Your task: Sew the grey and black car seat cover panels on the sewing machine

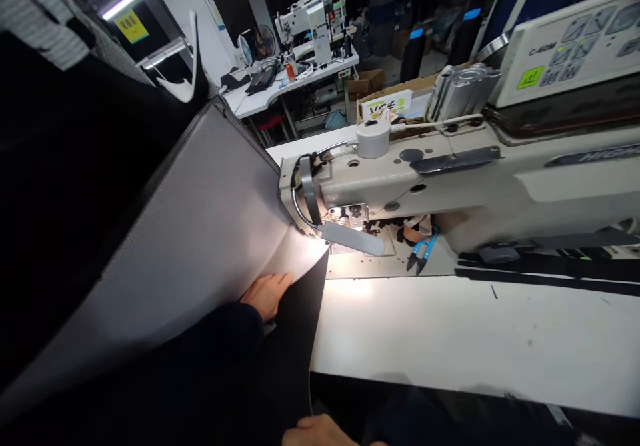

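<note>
A large stiff grey panel (200, 233) with a black fabric layer (295, 339) hangs off the left end of the white table (450, 346), its corner lit under the needle area (345, 223) of the sewing machine (450, 179). My left hand (266, 294), in a dark sleeve, lies flat on the grey panel at the black layer's edge, fingers stretched toward the needle. Only the top of my right hand (320, 431) shows at the bottom edge of the picture, beside the black fabric; its fingers are hidden.
Blue thread snips (424, 247) lie on the machine bed right of the needle. Black strips (550, 274) run along the machine's base. A control panel (570, 46) sits on the machine at the top right. Another sewing station (310, 33) stands behind.
</note>
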`<action>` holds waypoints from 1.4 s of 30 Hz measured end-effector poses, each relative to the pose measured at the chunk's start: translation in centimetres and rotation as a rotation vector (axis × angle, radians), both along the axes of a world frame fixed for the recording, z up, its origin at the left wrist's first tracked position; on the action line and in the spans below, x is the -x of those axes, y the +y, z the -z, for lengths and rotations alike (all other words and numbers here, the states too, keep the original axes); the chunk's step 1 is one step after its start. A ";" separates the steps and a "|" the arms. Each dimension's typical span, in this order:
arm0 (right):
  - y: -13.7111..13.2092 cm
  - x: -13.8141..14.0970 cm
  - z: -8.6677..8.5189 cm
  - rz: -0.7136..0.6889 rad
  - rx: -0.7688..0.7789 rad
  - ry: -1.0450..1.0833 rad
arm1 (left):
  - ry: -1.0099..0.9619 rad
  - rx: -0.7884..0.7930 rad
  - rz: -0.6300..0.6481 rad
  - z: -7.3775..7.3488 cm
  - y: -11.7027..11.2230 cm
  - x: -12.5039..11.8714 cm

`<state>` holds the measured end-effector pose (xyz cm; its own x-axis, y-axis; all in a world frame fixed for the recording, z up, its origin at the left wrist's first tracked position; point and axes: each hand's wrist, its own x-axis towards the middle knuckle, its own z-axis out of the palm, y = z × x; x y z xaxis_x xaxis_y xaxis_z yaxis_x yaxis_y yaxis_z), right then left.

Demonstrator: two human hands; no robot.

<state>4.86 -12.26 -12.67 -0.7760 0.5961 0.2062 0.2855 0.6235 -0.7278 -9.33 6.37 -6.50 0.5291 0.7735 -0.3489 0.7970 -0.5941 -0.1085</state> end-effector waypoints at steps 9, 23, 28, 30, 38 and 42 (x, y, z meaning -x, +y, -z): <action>7.5 -1.7 -1.5 -0.125 -0.577 0.049 | 0.102 -0.074 0.027 -0.3 -0.8 -2.8; 1.7 -1.5 1.1 0.191 -0.351 -0.018 | -0.010 0.094 0.035 -1.4 -2.6 -3.6; 0.4 -1.8 1.7 0.087 -0.232 -0.214 | -0.014 0.146 -0.047 -1.6 -2.7 -4.3; 0.5 -2.2 1.1 0.036 -0.176 -0.219 | -0.026 0.149 -0.056 -1.8 -3.0 -4.7; 1.5 -4.0 -1.1 0.085 -0.024 -0.242 | -0.016 0.193 -0.074 -2.2 -3.9 -6.6; 1.3 -4.7 -1.5 0.179 0.084 -0.387 | -0.003 0.232 -0.071 -2.2 -3.9 -7.4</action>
